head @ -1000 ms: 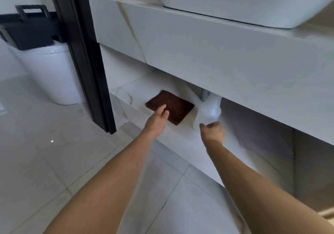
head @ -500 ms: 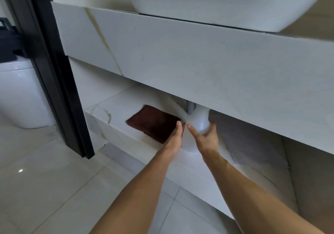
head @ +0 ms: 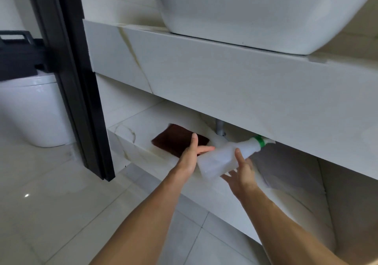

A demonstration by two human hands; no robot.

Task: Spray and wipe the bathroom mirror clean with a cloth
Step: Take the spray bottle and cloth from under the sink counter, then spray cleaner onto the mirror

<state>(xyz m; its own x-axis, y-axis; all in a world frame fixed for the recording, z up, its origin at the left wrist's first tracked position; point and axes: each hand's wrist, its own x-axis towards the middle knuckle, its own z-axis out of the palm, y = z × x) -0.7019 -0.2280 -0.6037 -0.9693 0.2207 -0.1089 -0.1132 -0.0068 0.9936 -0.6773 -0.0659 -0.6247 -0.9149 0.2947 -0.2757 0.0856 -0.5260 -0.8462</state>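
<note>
- The left hand [head: 189,158] reaches to the lower shelf [head: 131,134], fingers spread and loose; its fingertips lie over the near edge of the cloth [head: 173,142], and its thumb points toward the bottle [head: 223,158]. It is not closed on anything.
- The right hand [head: 239,174] cups the bottle from below and from the right side, palm up, fingers open and curved around the body rather than clamped tight; the thumb rests on the upper side.
- The bottle is translucent white plastic, with a wide round body that narrows to a neck. It is tilted nearly flat, base toward the left hand and neck pointing up and right under the counter [head: 204,76].
- A green collar [head: 260,141] rings the neck, and a pale spray head beyond it is partly blurred.
- The cloth is dark reddish-brown, rectangular and flat, with a matte, napped look. It lies on the shelf just left of the bottle.
- The shelf and counter are glossy white marble-look slabs with thin tan veins.
- A grey metal pipe [head: 219,126] runs down behind the bottle.
- A smooth white basin [head: 255,13] with rounded sides sits on the counter.
- A black frame [head: 75,80] stands at left, with a white toilet [head: 34,109] behind it.
- The floor [head: 61,213] is pale glossy tile.
</note>
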